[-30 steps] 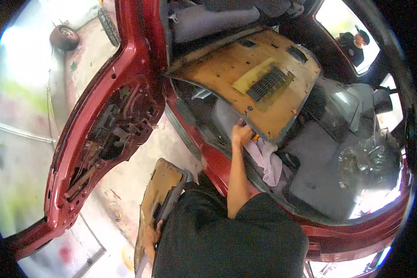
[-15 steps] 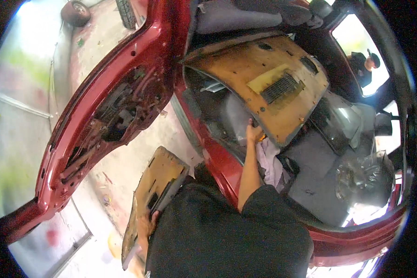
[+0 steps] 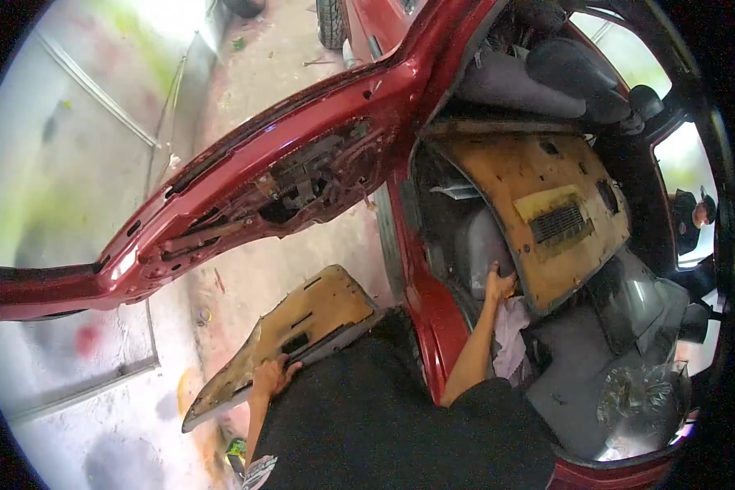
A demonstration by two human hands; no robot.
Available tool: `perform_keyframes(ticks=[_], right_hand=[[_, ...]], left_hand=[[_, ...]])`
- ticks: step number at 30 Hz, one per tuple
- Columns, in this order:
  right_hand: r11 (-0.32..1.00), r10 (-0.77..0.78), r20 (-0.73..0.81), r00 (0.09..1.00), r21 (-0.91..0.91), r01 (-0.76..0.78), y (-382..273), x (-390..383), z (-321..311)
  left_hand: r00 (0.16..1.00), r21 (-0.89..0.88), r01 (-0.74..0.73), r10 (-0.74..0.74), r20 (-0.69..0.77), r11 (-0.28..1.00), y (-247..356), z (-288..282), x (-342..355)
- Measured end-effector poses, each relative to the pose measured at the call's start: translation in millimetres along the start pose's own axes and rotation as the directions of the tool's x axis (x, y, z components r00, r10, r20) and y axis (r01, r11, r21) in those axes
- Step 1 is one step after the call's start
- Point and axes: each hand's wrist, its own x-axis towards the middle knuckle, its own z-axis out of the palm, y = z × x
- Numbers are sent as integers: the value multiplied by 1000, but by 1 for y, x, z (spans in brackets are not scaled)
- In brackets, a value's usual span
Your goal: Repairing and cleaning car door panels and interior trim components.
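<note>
Low on the left, my left hand (image 3: 273, 379) grips a car door trim panel (image 3: 318, 304), its brown fibre backing facing up, beside my body. The panel slants, with one pointed end toward the lower left. My right hand (image 3: 499, 286) reaches into the red car, thumb up and fingers curled, at the near edge of a larger brown-backed panel (image 3: 567, 237) with a black grille in it. What those fingers close on is hidden. A pale lilac cloth (image 3: 511, 339) hangs just below the right hand. Behind the hand is a grey rounded surface (image 3: 483, 249).
The stripped red car door (image 3: 302, 184) stands open on the left, its inner metalwork bare. Grey seats (image 3: 531, 86) and a clear plastic bag (image 3: 641, 400) are inside the car. A tyre (image 3: 330, 23) stands at the top. Another person (image 3: 694, 219) shows through the far window.
My view has turned, so the car and door sit farther right and tilted. The panel in my left hand has swung from steep to flatter. My right hand stays by the large panel's edge.
</note>
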Motion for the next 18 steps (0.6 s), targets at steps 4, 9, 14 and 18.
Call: perform_keyframes(ticks=[4, 9, 14, 18], right_hand=[[967, -55, 77, 996, 254, 34, -2, 0, -11], [996, -1, 120, 993, 91, -10, -13, -2, -28], [991, 87, 301, 950, 69, -113, -5, 10, -33], [979, 122, 370, 921, 108, -173, -5, 15, -37]], left_hand=[[1000, -97, 16, -15, 13, 995, 2, -8, -2], [1000, -112, 14, -17, -24, 994, 10, -23, -9], [997, -161, 71, -67, 31, 984, 12, -19, -7], [995, -183, 95, -92, 28, 979, 21, -26, -11]])
